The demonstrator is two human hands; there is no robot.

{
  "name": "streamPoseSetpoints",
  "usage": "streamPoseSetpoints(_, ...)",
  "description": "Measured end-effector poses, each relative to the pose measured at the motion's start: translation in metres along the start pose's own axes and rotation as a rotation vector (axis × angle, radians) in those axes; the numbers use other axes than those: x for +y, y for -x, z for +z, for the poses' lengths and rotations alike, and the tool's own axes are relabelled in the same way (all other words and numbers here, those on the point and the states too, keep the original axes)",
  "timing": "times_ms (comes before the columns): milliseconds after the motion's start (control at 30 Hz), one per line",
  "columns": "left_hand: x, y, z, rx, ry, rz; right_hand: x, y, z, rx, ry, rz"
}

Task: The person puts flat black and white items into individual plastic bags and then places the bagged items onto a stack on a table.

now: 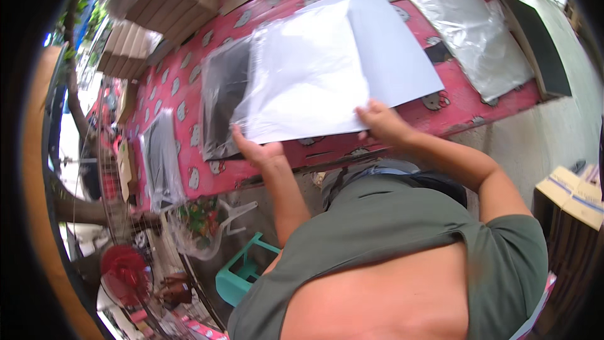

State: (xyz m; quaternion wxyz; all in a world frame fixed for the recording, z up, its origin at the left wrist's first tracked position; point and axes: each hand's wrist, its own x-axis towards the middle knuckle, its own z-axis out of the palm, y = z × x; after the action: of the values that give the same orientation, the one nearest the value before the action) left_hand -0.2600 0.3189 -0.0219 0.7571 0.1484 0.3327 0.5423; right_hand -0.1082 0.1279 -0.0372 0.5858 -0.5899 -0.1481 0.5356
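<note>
A flat white sheet (308, 75) in a clear plastic bag slants over the table's near edge. My left hand (259, 150) grips the bag's lower left corner, thumb upward along its side. At the lower right corner my right hand (385, 123) is closed on the same bagged sheet, thumb on top. A larger pale grey board (396, 56) lies partly beneath it, reaching out to the right. Left of the sheet, a dark flat piece in clear plastic (223, 94) rests on the table, partly covered. The fingers under the sheet are hidden.
The table has a pink patterned cloth (179, 88). Clear plastic bags (478, 38) lie at the right, beside a dark-sided panel (535, 50). Brown cardboard stacks (170, 0) stand far left. Another bagged dark piece (163, 157) lies left. A green stool (236, 277) stands below.
</note>
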Motion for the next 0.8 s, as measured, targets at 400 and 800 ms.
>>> streamPoseSetpoints(400,0.132,-0.099,-0.086,0.531,-0.613,0.895,-0.047,0.013,-0.133,0.615,0.991,-0.487)
streamPoseSetpoints(800,0.083,-0.061,-0.034,0.613,-1.109,1.139,-0.029,-0.031,-0.241,1.206,1.057,-0.458)
